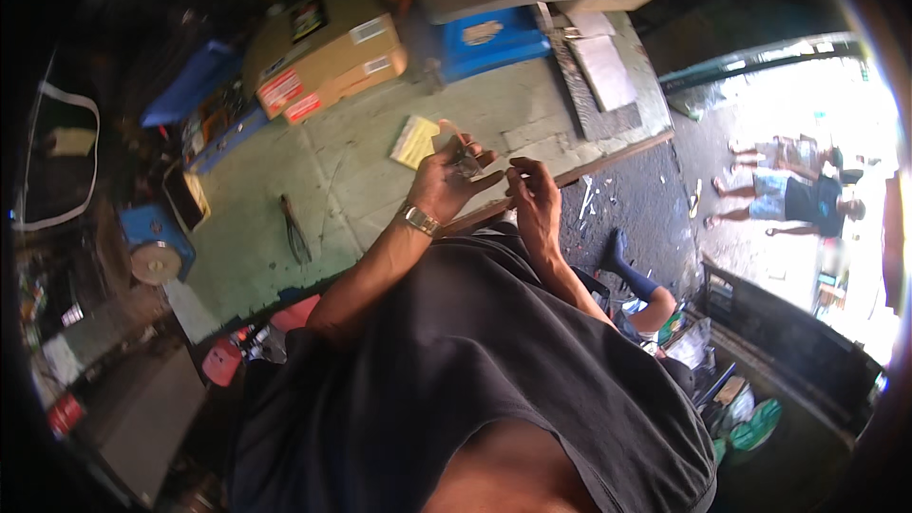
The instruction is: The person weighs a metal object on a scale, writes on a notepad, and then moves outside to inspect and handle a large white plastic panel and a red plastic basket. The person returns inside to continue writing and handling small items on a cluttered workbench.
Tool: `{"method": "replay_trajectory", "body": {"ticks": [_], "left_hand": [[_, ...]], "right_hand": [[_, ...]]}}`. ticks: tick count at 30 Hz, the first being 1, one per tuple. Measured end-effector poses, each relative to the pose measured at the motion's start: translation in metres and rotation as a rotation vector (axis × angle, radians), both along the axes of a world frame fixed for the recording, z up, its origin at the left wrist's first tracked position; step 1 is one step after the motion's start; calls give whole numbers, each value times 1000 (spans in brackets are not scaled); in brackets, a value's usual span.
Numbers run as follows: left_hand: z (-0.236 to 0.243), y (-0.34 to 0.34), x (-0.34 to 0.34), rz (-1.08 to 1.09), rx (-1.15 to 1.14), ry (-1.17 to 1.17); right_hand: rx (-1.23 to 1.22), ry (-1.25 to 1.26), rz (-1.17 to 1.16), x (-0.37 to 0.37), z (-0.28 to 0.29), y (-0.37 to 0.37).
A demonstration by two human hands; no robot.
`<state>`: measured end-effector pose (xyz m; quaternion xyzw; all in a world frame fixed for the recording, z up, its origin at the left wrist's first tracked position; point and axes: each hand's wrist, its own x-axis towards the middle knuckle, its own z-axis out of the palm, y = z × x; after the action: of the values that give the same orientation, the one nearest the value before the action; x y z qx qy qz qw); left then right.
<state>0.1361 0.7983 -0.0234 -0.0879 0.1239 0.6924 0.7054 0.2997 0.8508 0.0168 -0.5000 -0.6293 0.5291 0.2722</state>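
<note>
My left hand (pixel 446 184) is turned palm up above the near edge of the workbench, its fingers curled around a small shiny piece (pixel 466 167) that I cannot name. A gold-coloured watch (pixel 419 219) is on that wrist. Close beside it, fingertips pinched together, is my right hand (pixel 537 201); anything between those fingertips is too small to make out. Just past my left hand, a yellow and white packet (pixel 412 142) lies on the bench. Further left on the bench is a slim dark hand tool (pixel 294 229), perhaps pliers.
Cardboard boxes (pixel 332 66) and a blue case (pixel 494 43) stand at the back of the green-grey workbench (pixel 242 242). A blue machine with a round disc (pixel 155 262) sits at its left end. White papers (pixel 604 71) lie far right. People (pixel 803 199) stand outside.
</note>
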Motion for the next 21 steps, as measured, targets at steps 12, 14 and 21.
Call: {"method": "replay_trajectory", "body": {"ticks": [12, 14, 21], "left_hand": [[50, 163, 179, -162, -118, 259], [47, 181, 207, -217, -110, 230], [22, 217, 251, -334, 38, 209]], "right_hand": [[-124, 136, -231, 135, 33, 95], [-16, 5, -209, 164, 9, 112], [-180, 35, -363, 231, 54, 142]]}}
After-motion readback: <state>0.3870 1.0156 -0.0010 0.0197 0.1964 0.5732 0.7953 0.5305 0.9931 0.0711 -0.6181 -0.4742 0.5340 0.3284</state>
